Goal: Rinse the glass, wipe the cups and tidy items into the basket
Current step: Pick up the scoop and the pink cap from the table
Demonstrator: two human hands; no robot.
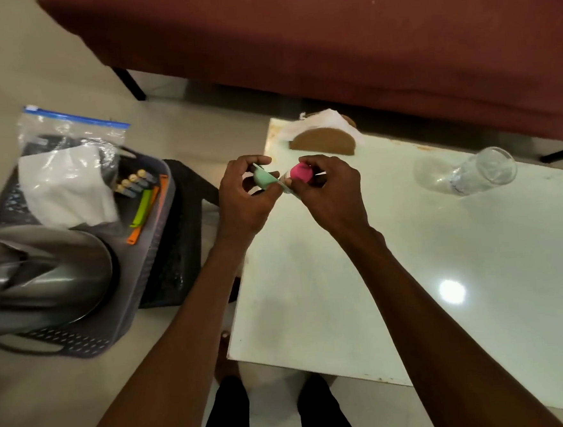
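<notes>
My left hand (244, 196) pinches a small mint-green cup (264, 179) above the left edge of the white table (394, 272). Close beside it, my right hand (330, 193) grips a small pink cup (300, 172). The two cups nearly touch between my fingers. A clear drinking glass (477, 174) lies on its side on the table at the right. The grey perforated basket (155, 242) stands on the floor to the left, holding a zip bag (66, 161), batteries (134, 182), coloured clips (143, 209) and a steel bowl (44, 273).
A wooden napkin holder (323, 142) with white tissue (320, 120) stands at the table's far edge. A dark red sofa (328, 43) runs behind the table. A black stool (188, 236) sits between basket and table. My legs are below the table's near edge.
</notes>
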